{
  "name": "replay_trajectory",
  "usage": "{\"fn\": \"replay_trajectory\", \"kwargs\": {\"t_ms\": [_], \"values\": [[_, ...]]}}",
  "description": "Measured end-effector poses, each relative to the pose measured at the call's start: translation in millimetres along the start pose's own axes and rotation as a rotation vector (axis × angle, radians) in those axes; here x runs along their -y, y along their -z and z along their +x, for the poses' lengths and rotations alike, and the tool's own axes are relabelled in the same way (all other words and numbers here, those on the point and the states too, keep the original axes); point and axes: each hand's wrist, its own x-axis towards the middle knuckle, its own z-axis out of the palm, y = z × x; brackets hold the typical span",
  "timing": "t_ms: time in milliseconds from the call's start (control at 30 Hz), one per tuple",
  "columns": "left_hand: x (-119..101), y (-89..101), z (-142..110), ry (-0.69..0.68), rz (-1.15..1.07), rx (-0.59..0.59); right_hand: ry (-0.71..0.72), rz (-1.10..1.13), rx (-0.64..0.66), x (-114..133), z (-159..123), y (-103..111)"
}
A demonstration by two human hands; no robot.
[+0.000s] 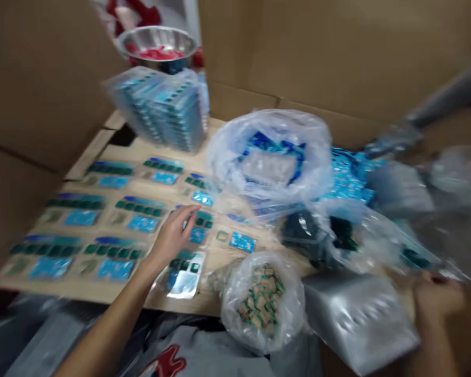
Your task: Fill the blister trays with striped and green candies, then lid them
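Note:
My left hand point(177, 226) is over a flat set on the wooden table, its thumb apart from its extended fingers and nothing visible in it. The set beneath it has dark green squares and a light blue packet point(198, 234). Just below lies a shiny clear sleeve point(184, 277) with green squares. My right hand point(437, 296) is at the right edge, smeared by motion, beside a clear plastic bag point(377, 233) with dark green pieces. Whether its fingers grip the bag is unclear. Several similar sets point(82, 217) lie in rows to the left.
A bag of small tan-and-green pieces point(261, 298) stands at the front edge, beside a silvery bag point(361, 319). Behind are a white bag with blue packets point(269, 157), stacked filled sleeves point(160, 107) and a metal bowl point(157, 42). Another person's sleeved arm point(435, 99) reaches in at right.

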Motion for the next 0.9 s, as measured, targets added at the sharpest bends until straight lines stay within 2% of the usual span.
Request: {"fn": "replay_trajectory", "kwargs": {"t_ms": [67,167,300,400,500,633,700,800,867,900], "values": [[-10.5,-19.0,1.6,-0.115,-0.053,0.106,-0.154,0.000,-0.047,-18.0,8.3,0.4],[-19.1,-47.4,16.5,-0.262,-0.103,0.239,-0.263,0.091,-0.073,-39.0,21.2,-4.1],[-26.6,-72.7,50.8,-0.322,-0.087,0.251,-0.304,0.304,-0.108,-49.2,23.1,2.2],[-34.7,-85.4,76.4,-0.320,-0.051,0.239,-0.281,0.494,-0.148,-50.6,12.7,22.4],[-46.5,-100.6,97.7,-0.294,-0.005,0.237,-0.233,0.685,-0.188,-52.9,-2.1,51.7],[-63.8,-117.1,113.2,-0.216,0.045,0.199,-0.154,0.925,-0.181,-45.7,-41.6,91.9],[-71.4,-115.9,110.1,-0.174,0.056,0.176,-0.117,1.022,-0.108,-32.9,-73.4,106.4],[-85.1,-95.6,82.3,-0.119,0.077,0.110,-0.071,1.133,0.050,-2.9,-128.4,114.2],[-100.0,-73.5,48.4,-0.187,0.061,0.030,-0.046,1.198,0.171,21.6,-163.5,109.5],[-109.7,-62.4,29.6,-0.317,0.011,-0.034,-0.029,1.244,0.248,34.5,-179.4,104.8]]}}
